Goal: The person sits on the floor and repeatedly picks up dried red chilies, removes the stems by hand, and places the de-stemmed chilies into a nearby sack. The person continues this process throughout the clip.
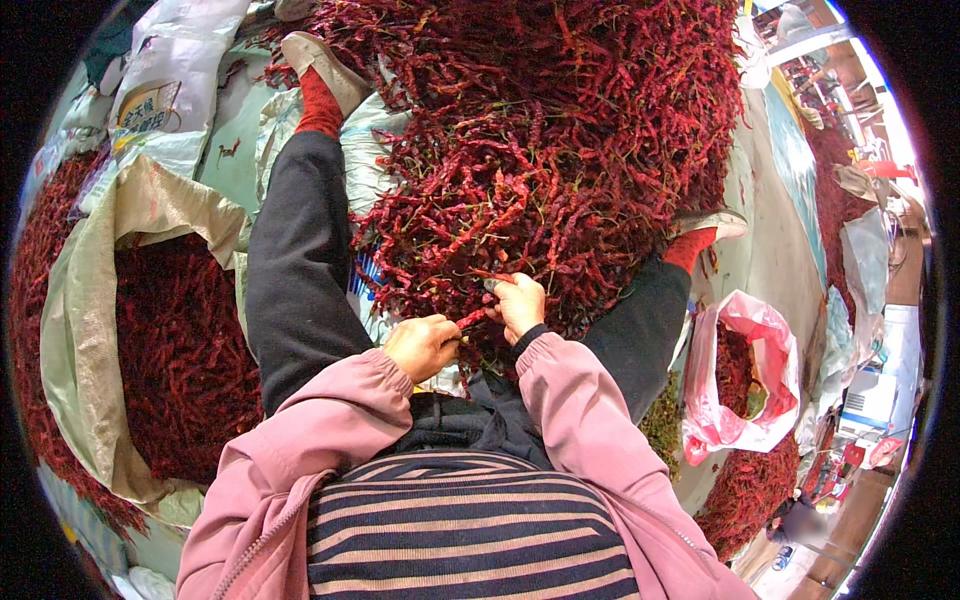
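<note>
A large heap of dried red chili peppers (525,172) lies between my outstretched legs. Low over its near edge, my left hand (425,346) pinches one end of a dried red chili (474,319) between curled fingers. Close by on the right, my right hand (519,307) is closed at the chili's other side. A small greyish item (491,285) shows at my right fingertips, too small to identify, with another reddish chili (491,275) just beyond it. Some of the fingers are hidden behind my hands.
On the left stands an open woven sack (82,360) filled with dried chilies. A red-and-white plastic bag (784,360) holding chilies is at the right, beside another chili heap (754,495). Printed white sacks (161,82) lie at upper left. A person (799,521) is far off at lower right.
</note>
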`<state>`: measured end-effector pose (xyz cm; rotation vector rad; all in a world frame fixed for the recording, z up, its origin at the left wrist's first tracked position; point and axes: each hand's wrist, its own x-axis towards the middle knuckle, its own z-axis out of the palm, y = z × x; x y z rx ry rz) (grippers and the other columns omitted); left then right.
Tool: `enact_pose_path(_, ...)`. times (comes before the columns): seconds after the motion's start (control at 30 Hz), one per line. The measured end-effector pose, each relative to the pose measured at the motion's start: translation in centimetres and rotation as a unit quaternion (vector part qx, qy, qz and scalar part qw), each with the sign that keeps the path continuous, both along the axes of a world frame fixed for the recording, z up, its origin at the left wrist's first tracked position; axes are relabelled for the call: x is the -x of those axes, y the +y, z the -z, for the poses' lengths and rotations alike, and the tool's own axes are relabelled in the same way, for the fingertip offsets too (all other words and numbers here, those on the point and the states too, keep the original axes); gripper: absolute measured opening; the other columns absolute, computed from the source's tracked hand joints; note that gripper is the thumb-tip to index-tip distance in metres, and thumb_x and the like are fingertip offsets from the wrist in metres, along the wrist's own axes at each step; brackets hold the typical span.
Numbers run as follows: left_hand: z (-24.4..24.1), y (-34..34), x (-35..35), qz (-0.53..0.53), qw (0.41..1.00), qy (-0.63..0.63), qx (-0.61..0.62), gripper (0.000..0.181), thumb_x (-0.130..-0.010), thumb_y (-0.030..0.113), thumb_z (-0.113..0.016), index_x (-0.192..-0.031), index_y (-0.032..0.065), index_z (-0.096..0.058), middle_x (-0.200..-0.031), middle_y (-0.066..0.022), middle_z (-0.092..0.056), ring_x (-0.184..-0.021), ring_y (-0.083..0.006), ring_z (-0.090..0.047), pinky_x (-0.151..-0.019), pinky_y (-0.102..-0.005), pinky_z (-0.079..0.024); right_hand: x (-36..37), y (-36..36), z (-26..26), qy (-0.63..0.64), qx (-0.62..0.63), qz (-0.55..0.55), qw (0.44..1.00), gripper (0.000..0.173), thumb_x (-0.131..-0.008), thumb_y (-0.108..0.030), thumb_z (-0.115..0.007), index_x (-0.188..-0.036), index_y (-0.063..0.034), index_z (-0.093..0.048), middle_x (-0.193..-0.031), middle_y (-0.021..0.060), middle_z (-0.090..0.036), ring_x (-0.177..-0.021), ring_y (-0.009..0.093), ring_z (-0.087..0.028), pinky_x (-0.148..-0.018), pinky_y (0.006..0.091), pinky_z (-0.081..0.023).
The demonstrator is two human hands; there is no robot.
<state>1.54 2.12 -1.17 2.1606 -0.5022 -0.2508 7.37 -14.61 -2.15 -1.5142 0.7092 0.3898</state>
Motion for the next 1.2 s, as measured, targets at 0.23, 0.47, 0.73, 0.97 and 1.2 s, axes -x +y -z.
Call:
enact_pose_path(0.23, 0.4, 1.9, 0.2, -0.157, 0.958, 0.162, 0.177, 0.012, -0.073, 0.008, -0.058, -0.084, 0.0025, -0.06, -0.069, -0.0093, -0.059, -0.062, -0.014, -0.056, -0.059, -0.0254, -0.043, 1.3, -3.2, -1.7, 0.015, -0.216, 0.029, 0.976, 0.007, -0.077, -0.006, -0.056, -0.083, -0.008, -0.054, -0.065, -0.0028, -0.051, -0.051, 0.007, -0.048, -0.044, 0.0225, -0.044)
enact_pose_path(0.47, -2.2, 1.6, -1.1, -0.089, 0.996, -0.004, -0.018, 0.02, -0.069, 0.012, -0.058, -0.088, 0.0074, -0.06, -0.086, -0.0109, -0.057, -0.077, -0.0294, -0.056, -0.066, -0.0358, -0.045, 2.3, -4.4, -4.4, -0.014, -0.477, 0.046, 0.878, 0.019, -0.08, -0.007, -0.047, -0.099, -0.0046, -0.049, -0.083, 0.0091, -0.059, -0.054, 0.009, -0.05, -0.049, 0.0265, -0.043)
enact_pose_path(0.73, -4.4, 0.0, -3.5, -0.127, 0.99, 0.034, 0.049, 0.014, -0.07, 0.006, -0.061, -0.082, 0.0003, -0.059, -0.081, -0.0095, -0.056, -0.077, -0.0191, -0.056, -0.069, -0.0265, -0.043, 3.7, -5.2, -3.7, -0.037, -0.435, -0.073, 0.897, 0.028, -0.08, -0.008, -0.049, -0.107, -0.0024, -0.044, -0.083, 0.0136, -0.058, -0.058, 0.018, -0.056, -0.047, 0.0294, -0.048)
enact_pose_path(0.97, -5.3, -2.6, -4.4, -0.083, 0.992, 0.054, 0.083, 0.011, -0.072, 0.006, -0.06, -0.081, 0.0003, -0.059, -0.076, -0.0083, -0.057, -0.072, -0.016, -0.055, -0.068, -0.0257, -0.043, 4.6, -5.9, -4.7, -0.056, -0.407, -0.105, 0.906, 0.028, -0.075, -0.015, -0.056, -0.097, 0.002, -0.049, -0.077, 0.0126, -0.058, -0.048, 0.011, -0.05, -0.045, 0.0274, -0.046)
enact_pose_path(1.2, -5.3, -5.0, -6.3, -0.148, 0.905, 0.281, 0.282, 0.049, -0.077, 0.008, -0.056, -0.123, 0.004, -0.039, -0.098, -0.0064, -0.056, -0.07, -0.0079, -0.05, -0.059, -0.0194, -0.042, 5.6, -6.2, -6.2, -0.043, -0.331, -0.158, 0.929, 0.018, -0.074, -0.011, -0.057, -0.087, 0.0001, -0.052, -0.07, 0.0082, -0.057, -0.045, 0.009, -0.045, -0.042, 0.0208, -0.04)
